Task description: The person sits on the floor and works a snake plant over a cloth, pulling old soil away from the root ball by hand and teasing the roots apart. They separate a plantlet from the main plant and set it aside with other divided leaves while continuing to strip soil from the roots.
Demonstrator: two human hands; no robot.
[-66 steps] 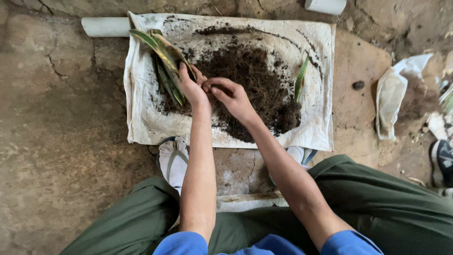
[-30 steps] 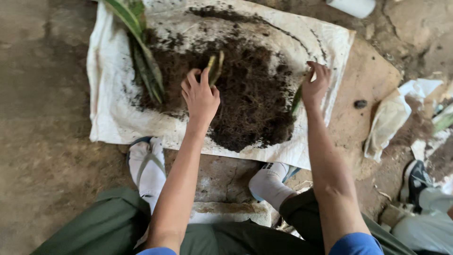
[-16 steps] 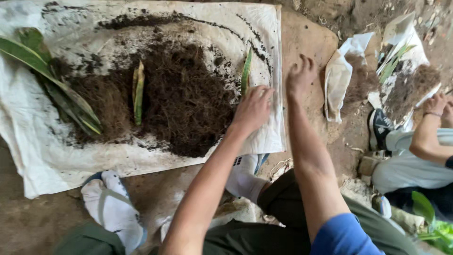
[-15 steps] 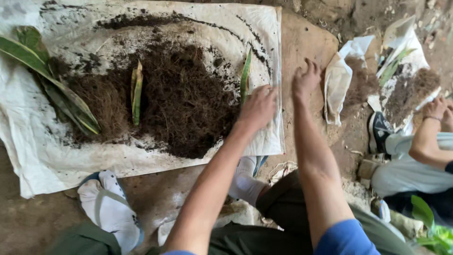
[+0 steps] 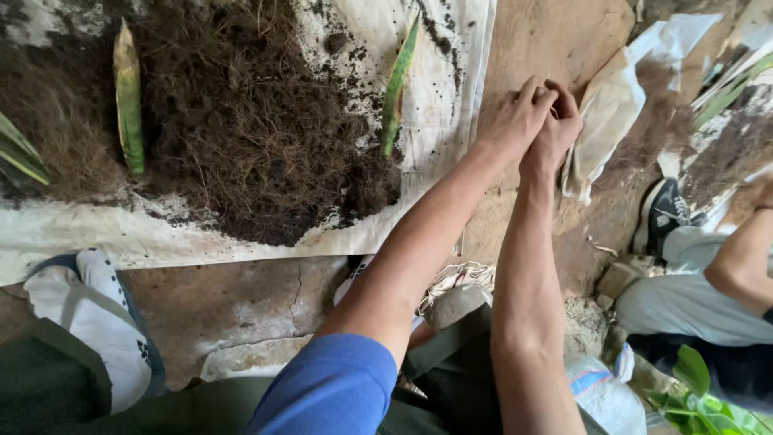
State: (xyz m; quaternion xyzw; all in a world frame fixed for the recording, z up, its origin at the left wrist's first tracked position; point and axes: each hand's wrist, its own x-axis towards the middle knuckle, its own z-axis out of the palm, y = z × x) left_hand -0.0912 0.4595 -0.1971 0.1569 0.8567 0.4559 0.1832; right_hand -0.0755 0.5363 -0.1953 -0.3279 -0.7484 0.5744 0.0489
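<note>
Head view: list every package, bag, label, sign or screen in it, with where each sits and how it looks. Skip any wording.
White woven sack: spread flat on the ground at left, under dark fibrous soil and green leaf cuttings.
White plastic bag: crumpled, just right of the person's joined hands, soil spilling beside it.
White bag with a blue and red patch: rounded, bottom right, by the right forearm.
No signs or screens in view.

left hand (image 5: 515,121) off the soil, joined right hand (image 5: 555,129) beyond sack edge (image 5: 475,121)

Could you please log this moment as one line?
left hand: touching right hand | right hand: over bare ground | leaf cutting: on soil-covered sack
</note>
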